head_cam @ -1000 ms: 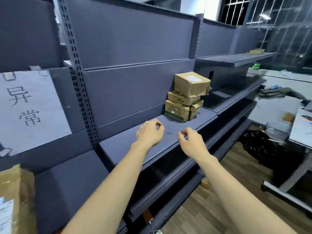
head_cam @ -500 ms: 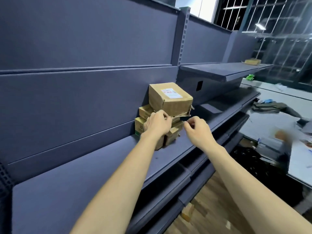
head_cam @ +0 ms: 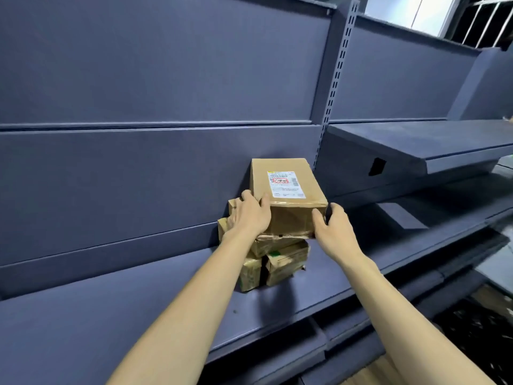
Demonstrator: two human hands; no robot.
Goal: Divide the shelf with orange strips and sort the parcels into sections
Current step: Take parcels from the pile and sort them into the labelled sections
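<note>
Brown cardboard parcel with a white label (head_cam: 287, 195) tops a stack on the dark grey metal shelf (head_cam: 111, 315) — left hand (head_cam: 249, 215) and right hand (head_cam: 331, 229) grasp its sides.

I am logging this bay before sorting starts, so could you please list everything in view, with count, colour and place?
Top parcel: one, brown cardboard with a white label, on top of the stack against the back panel.
Lower parcels: at least three, brown cardboard, some with green print, stacked on the shelf under it.
Shelf: one, dark blue-grey, bearing the stack.
Upper shelf: one, dark blue-grey, at right.
Slotted upright: one, grey, between back panels.
Left hand: grips the top parcel's left side.
Right hand: grips its right front corner.
</note>
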